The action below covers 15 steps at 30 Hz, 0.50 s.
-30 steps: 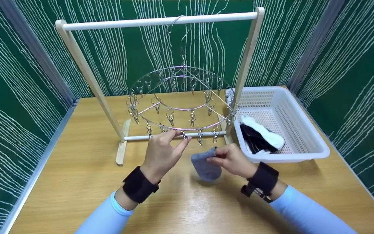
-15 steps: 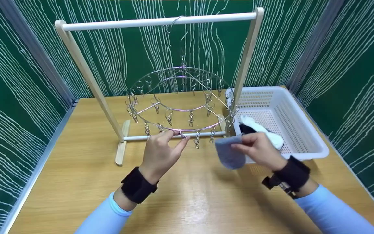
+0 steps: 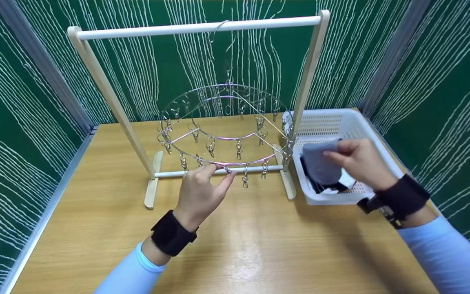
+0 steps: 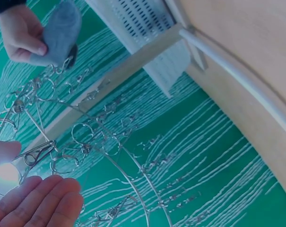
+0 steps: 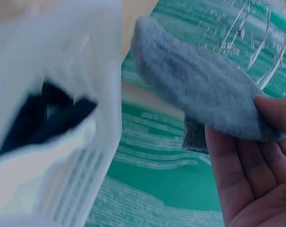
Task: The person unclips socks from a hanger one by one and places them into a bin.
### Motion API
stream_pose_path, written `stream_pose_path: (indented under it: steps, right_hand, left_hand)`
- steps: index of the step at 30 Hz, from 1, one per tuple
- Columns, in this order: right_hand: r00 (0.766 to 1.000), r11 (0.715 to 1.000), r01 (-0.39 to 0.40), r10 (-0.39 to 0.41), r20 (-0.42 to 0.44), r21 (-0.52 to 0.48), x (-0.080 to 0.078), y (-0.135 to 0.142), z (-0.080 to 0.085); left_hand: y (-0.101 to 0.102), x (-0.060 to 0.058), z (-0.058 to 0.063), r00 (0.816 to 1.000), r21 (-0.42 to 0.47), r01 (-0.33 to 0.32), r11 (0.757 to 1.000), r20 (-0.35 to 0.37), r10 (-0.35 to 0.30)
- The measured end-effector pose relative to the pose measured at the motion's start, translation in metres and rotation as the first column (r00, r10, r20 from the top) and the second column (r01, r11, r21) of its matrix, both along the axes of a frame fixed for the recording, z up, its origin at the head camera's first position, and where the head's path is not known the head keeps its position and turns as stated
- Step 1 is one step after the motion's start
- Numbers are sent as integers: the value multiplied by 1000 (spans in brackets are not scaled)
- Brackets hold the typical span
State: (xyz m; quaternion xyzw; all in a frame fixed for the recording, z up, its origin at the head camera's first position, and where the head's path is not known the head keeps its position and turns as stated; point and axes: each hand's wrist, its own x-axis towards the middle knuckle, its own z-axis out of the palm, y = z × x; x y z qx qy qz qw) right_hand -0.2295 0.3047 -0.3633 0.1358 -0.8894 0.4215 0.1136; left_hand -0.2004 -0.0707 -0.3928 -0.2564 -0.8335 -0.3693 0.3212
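Note:
My left hand (image 3: 200,192) pinches a metal clip (image 4: 36,153) on the front rim of a round wire sock hanger (image 3: 235,139), between thumb and fingers. Over at the right, my right hand (image 3: 361,163) pinches a grey sock (image 3: 320,163) by one end. It hangs over the near left part of a white plastic basket (image 3: 333,200). Below it lie a black sock (image 5: 43,116) and a white sock (image 3: 347,179), partly covered in the head view. The right wrist view shows the grey sock (image 5: 195,85) stretched out from thumb and fingertips, with a ribbed dark grey piece behind it.
The hanger hooks onto the white bar (image 3: 149,30) of a wooden stand (image 3: 106,94) on the wooden table (image 3: 227,253). Several small clips dangle around its rings. The stand's right foot (image 3: 288,185) sits close beside the basket. Green patterned panels (image 3: 129,61) enclose the table.
My right hand has carried the grey sock rightward and up, from in front of the hanger to over the basket. The left hand has kept its pinch at the hanger's front clip.

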Motion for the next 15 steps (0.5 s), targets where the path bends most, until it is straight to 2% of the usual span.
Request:
stream_pose_path:
  steps: [5,9,15]
  right_hand:
    - [993,988,109,-104,-49,110,-14,18,7]
    - [984,964,160,-138,-114,211,-25,29,8]
    - [974,903,212,-162,-160,374,-47,42,3]
  left_hand:
    - [0,-1,-1,1000,3,9,1000,12,-9]
    - [-1,-2,-2,1000,1,9,1000,20,-9]
    - [0,-2,-1,1000,-20,-5,1000,4,5]
